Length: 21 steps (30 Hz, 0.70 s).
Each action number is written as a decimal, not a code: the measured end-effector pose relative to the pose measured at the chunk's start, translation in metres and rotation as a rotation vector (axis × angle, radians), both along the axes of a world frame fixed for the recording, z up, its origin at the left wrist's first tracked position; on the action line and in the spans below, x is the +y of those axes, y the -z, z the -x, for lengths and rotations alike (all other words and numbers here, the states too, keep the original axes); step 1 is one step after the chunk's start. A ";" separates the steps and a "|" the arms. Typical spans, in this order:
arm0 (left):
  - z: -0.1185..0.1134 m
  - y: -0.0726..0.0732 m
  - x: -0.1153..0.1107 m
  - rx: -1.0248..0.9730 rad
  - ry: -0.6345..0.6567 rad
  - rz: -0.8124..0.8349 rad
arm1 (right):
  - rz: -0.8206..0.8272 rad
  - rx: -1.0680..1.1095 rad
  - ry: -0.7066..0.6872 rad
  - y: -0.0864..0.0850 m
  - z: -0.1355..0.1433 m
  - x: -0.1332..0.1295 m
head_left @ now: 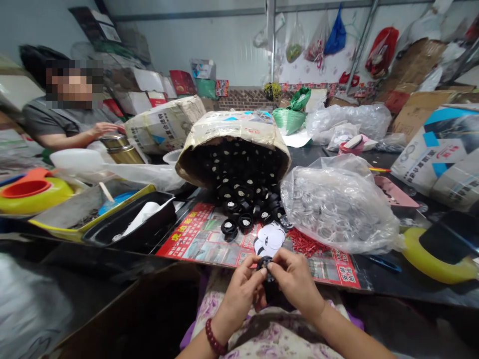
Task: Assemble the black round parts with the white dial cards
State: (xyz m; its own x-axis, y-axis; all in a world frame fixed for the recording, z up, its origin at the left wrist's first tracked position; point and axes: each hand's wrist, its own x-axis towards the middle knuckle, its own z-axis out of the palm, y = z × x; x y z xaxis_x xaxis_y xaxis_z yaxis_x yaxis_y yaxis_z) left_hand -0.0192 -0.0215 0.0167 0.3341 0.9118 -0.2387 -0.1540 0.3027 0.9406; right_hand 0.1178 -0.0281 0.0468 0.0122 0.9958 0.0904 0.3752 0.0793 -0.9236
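Observation:
A small round black piece (pixel 264 263) is held between the fingertips of both hands at the table's front edge. My left hand (pixel 245 286), with a dark red bead bracelet on the wrist, grips its left side. On its right side, the thumb and fingers of my right hand (pixel 294 279) press. Just beyond the hands lie round white discs (pixel 270 240) on a red printed sheet (pixel 220 244). Several black round pieces with white marks (pixel 245 222) spill from a tipped sack (pixel 239 122). To the right sits a clear bag of transparent rings (pixel 337 204).
Red strips (pixel 305 243) lie before the clear bag. A black tray (pixel 130 224) and a yellow-edged box (pixel 88 209) stand left, a yellow roll (pixel 436 257) right. A person (pixel 63 117) sits at the far left, a hand by a golden tin (pixel 121 148).

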 end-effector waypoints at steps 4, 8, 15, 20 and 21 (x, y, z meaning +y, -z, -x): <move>-0.004 -0.002 -0.005 -0.091 -0.014 0.009 | 0.138 0.275 0.065 0.002 0.003 0.002; -0.001 0.000 0.001 -0.086 -0.043 0.025 | 0.045 0.127 0.053 0.006 -0.003 0.003; 0.016 -0.013 0.015 -0.093 -0.152 0.015 | -0.175 -0.210 0.158 0.002 -0.052 -0.014; 0.008 -0.013 0.011 -0.126 -0.105 0.068 | -0.274 -0.255 -0.007 -0.002 -0.061 -0.038; 0.007 -0.012 0.010 -0.122 -0.099 0.071 | -0.274 -0.242 0.009 -0.003 -0.061 -0.040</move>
State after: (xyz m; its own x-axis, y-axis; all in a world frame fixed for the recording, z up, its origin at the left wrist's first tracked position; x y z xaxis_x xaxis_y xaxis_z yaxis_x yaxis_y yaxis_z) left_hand -0.0261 -0.0116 0.0289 0.2745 0.9238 -0.2671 -0.2983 0.3458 0.8896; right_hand 0.1785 -0.0685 0.0498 -0.0337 0.9342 0.3550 0.5823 0.3071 -0.7527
